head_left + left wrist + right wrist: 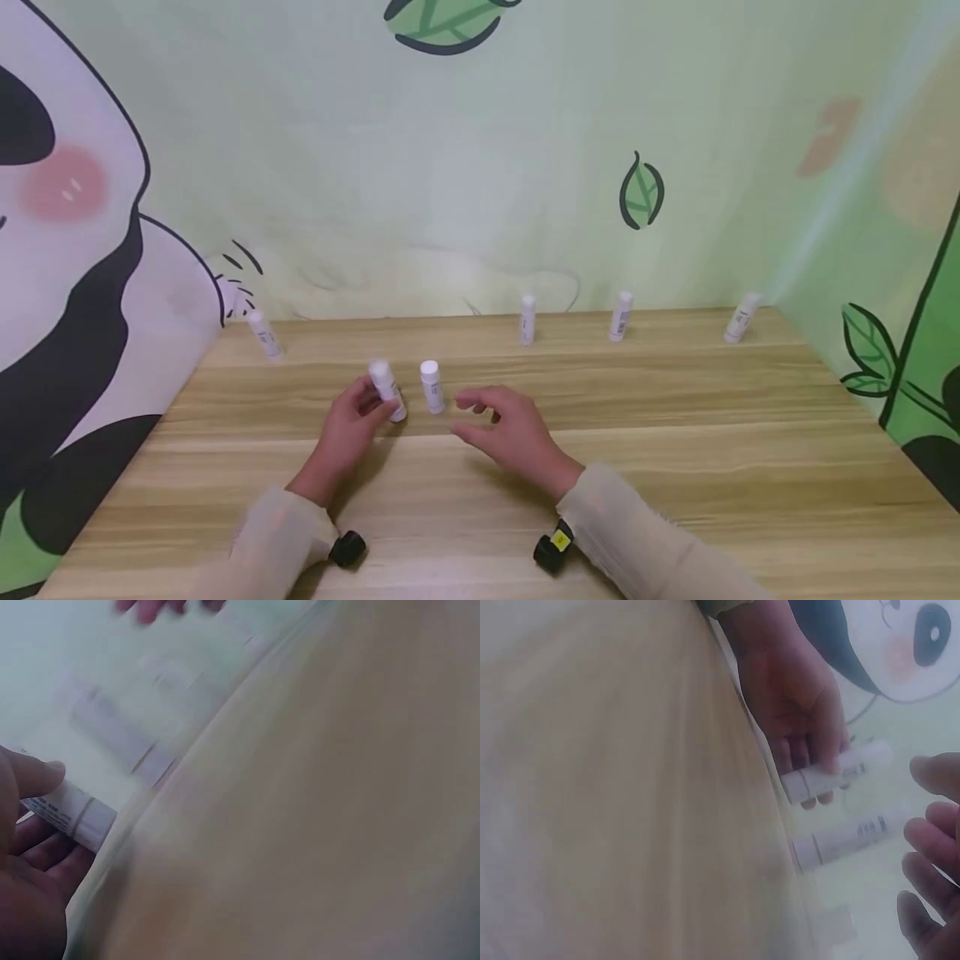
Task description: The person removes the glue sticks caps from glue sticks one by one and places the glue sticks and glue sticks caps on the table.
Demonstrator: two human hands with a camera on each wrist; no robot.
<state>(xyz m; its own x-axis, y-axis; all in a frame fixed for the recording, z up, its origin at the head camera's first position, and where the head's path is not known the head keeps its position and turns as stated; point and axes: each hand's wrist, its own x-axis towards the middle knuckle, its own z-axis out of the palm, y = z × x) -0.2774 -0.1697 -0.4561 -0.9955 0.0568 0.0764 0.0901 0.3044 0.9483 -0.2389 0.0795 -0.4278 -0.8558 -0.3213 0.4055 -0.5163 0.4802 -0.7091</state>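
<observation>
My left hand [354, 419] grips a white glue stick [388, 393] between thumb and fingers. It leans slightly, its lower end close over the wooden table [465, 492]. In the left wrist view, the thumb lies along the printed side of this glue stick [71, 808], with fingers curled behind it. A second white glue stick [432, 387] stands just to the right of the held one. My right hand [513, 427] hovers beside that second stick, fingers loosely bent and spread from the thumb, holding nothing. The right wrist view shows its fingertips apart from the standing glue stick [847, 838].
More white glue sticks stand along the back of the table: one at the far left [265, 335], a pair right of centre [527, 320] [621, 317], and one at the far right [742, 318]. Behind them hangs a green backdrop [337, 167] with a panda print.
</observation>
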